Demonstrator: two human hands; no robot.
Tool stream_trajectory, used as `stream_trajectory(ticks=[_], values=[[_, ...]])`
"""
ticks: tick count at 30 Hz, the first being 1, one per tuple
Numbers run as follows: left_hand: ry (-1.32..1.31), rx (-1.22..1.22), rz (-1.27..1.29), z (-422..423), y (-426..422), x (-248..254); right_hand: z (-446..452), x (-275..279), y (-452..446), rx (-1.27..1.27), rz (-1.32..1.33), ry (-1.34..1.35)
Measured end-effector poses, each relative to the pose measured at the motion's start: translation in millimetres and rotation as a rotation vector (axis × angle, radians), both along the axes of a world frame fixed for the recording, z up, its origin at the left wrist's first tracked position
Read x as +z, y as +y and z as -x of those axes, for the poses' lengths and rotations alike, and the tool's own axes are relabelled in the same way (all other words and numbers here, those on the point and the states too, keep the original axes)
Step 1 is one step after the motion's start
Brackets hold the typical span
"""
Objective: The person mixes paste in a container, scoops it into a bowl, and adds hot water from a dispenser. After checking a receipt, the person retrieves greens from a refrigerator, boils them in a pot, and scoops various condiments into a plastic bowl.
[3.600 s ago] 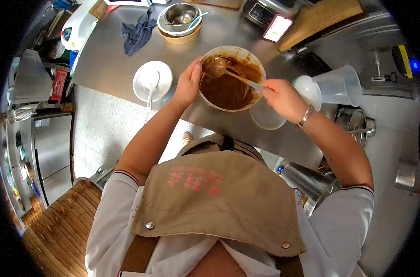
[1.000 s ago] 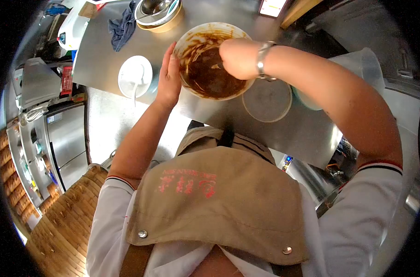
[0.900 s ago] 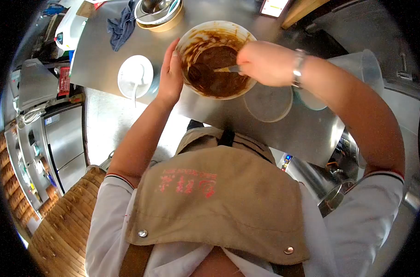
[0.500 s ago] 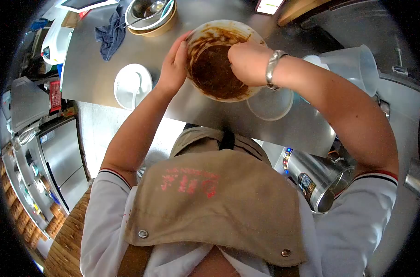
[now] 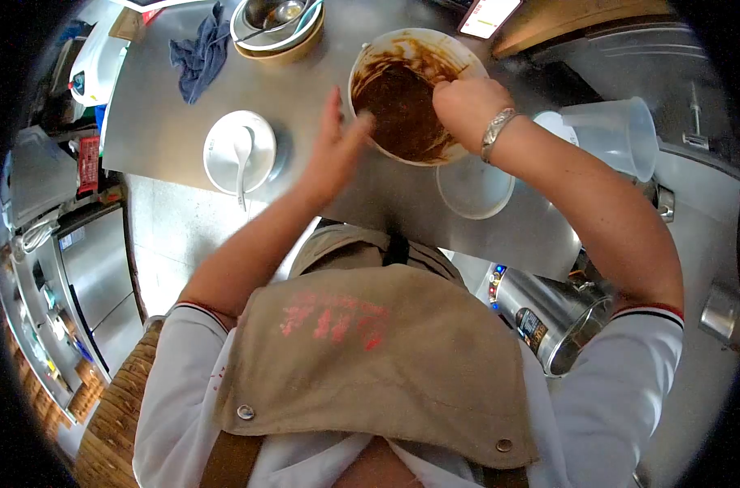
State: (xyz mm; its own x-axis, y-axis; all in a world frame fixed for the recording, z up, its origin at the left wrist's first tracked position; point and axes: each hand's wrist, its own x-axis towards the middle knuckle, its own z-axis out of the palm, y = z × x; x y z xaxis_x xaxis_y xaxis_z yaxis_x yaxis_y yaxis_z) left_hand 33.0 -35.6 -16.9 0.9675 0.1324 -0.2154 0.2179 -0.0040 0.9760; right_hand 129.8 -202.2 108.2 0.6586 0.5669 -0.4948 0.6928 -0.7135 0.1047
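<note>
A large white bowl [image 5: 467, 58] holds thick dark brown paste [image 5: 398, 110], with smears up its inner wall. My right hand [image 5: 474, 114] is a closed fist over the bowl's right side; the ladle it held in an earlier frame is hidden now. At the bowl's lower left is my left hand [image 5: 337, 150], slightly blurred, its fingers apart and holding nothing. To the left stands a small white bowl [image 5: 215, 154] with a white spoon [image 5: 241, 159] in it. A round clear lid [image 5: 476, 191] lies just below the large bowl, near the counter's front edge.
Stacked bowls [image 5: 280, 53] with a metal ladle stand at the back, beside a dark blue cloth [image 5: 199, 57]. A lit phone [image 5: 489, 16] lies at the back right. On the right a clear plastic container [image 5: 618, 137] rests on its side. A steel bin [image 5: 541, 313] stands below the counter.
My left hand has come off the large bowl's rim and moved down, its fingers spread. The bowl sits slightly further right in view. My right hand has shifted right, still closed.
</note>
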Motion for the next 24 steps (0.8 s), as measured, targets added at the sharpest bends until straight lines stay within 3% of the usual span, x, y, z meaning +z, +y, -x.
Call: stream_trajectory(ticks=[3,6,12,17,24], values=[[-0.109,-0.082,0.087,16,-27,3,-1,-13,0,-0.006,0.030,0.093],[0.184,-0.080,0.343,19,-26,23,4,-10,0,-0.003,0.036,0.145],[0.176,-0.065,0.429,18,-28,23,13,-13,-3,-0.034,0.016,0.204],[0.200,-0.059,0.411,13,-25,20,28,4,-1,-0.005,0.062,0.311],[0.277,-0.098,0.337,11,-16,29,-5,28,-4,0.087,0.052,0.099]])
